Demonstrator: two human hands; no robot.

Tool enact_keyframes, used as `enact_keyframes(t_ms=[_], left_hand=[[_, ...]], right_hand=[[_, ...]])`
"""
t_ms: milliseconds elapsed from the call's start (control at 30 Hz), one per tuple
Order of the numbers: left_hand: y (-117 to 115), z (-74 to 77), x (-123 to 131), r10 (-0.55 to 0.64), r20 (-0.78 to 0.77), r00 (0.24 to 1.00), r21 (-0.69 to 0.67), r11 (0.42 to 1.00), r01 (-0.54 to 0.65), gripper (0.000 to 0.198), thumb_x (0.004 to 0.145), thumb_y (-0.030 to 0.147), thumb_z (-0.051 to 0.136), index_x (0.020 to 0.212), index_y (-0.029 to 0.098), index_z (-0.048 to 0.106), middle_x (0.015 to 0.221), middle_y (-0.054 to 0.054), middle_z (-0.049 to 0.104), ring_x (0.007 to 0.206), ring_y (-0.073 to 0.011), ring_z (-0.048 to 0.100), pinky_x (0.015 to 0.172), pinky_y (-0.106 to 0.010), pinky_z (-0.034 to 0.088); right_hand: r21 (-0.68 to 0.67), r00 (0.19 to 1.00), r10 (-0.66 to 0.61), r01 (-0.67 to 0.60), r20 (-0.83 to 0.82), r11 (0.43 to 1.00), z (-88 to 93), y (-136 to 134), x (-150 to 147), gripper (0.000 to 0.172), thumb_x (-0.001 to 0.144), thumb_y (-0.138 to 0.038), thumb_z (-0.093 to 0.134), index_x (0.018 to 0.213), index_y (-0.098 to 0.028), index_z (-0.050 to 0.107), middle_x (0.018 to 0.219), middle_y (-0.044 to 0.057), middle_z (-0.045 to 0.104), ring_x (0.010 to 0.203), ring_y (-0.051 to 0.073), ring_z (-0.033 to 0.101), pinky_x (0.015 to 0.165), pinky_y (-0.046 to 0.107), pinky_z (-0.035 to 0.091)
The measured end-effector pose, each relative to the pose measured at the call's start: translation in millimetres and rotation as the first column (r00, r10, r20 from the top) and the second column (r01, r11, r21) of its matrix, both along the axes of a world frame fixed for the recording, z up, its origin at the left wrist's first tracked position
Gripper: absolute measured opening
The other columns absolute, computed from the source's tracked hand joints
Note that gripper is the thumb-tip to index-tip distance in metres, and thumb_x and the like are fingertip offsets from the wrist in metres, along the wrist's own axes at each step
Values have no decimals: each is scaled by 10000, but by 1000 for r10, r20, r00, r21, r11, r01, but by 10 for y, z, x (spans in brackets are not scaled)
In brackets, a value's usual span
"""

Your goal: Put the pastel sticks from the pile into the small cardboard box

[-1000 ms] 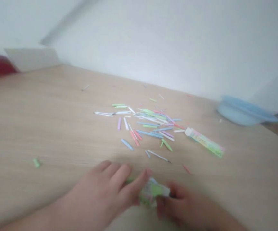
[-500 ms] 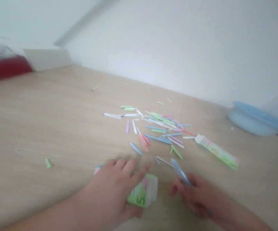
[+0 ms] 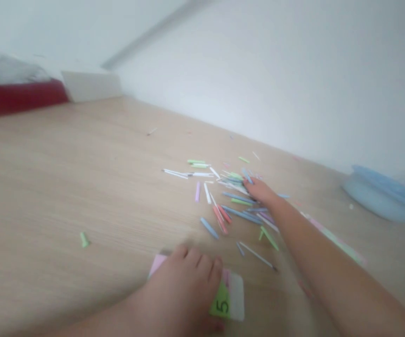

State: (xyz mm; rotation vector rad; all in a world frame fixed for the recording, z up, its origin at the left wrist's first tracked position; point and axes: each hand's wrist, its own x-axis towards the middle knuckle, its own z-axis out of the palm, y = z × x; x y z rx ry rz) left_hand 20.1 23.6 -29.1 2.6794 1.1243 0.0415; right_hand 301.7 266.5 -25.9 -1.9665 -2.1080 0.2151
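Observation:
My left hand (image 3: 188, 285) is closed over a small green and pink cardboard box (image 3: 221, 304) marked 5, its white end flap sticking out to the right. Stretched forward, my right hand (image 3: 258, 189) is at the pile of loose pen parts, with a blue pen barrel (image 3: 247, 176) showing at its closed fingertips. Blue barrels (image 3: 242, 214), red pieces (image 3: 220, 219), green pieces and thin white refills (image 3: 174, 173) lie scattered around and left of this hand. A white refill with a dark tip (image 3: 258, 255) rests between my arms.
A second long green and pink box (image 3: 339, 241) lies right of my right forearm, partly hidden. Farther right stands a light blue basin (image 3: 381, 196). A green piece (image 3: 84, 239) lies alone at left. Beyond are a red object (image 3: 23, 98) and a white wall (image 3: 276, 84).
My right hand has moved forward from the front of the table to the pile, still with the blue barrel. My left hand remains on the box. The view has shifted slightly left.

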Motion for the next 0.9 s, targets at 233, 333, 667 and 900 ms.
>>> enact_keyframes(t_ms=[233, 333, 667, 900], left_hand=[[7, -6, -18, -37, 17, 999, 25, 999, 37, 716, 857, 696, 702, 1312, 145, 650, 1154, -138, 741, 974, -367, 697, 819, -557, 574], [-7, -7, -25, -42, 28, 999, 57, 998, 40, 696, 864, 717, 677, 1268, 151, 661, 1117, -126, 734, 955, -355, 687, 799, -539, 568], [-47, 31, -46, -16, 70, 997, 95, 995, 9, 733, 848, 684, 719, 1367, 177, 617, 1198, -132, 709, 1065, -378, 650, 861, -546, 549], [-64, 55, -64, 6, 92, 996, 40, 999, -10, 620, 877, 615, 716, 1334, 203, 636, 1219, -108, 706, 1102, -366, 644, 883, -544, 556]], right_hand=[[-15, 968, 238, -240, -81, 971, -192, -330, -397, 347, 1078, -335, 529, 1368, -199, 664, 1435, 127, 666, 1343, 280, 609, 1188, 519, 428], [-8, 929, 352, -355, -116, 935, -195, -648, -458, 423, 1054, -323, 513, 1443, -206, 629, 1537, 120, 601, 1439, 279, 536, 1255, 492, 355], [109, 849, 509, -498, -141, 860, 161, -1810, -75, 441, 1010, -202, 504, 1415, -285, 658, 1375, 98, 708, 1308, 302, 641, 1145, 535, 480], [185, 946, 312, -323, 87, 928, 102, -2944, 636, 535, 965, -259, 565, 1482, -392, 591, 1400, 90, 671, 1316, 387, 616, 1183, 634, 391]])
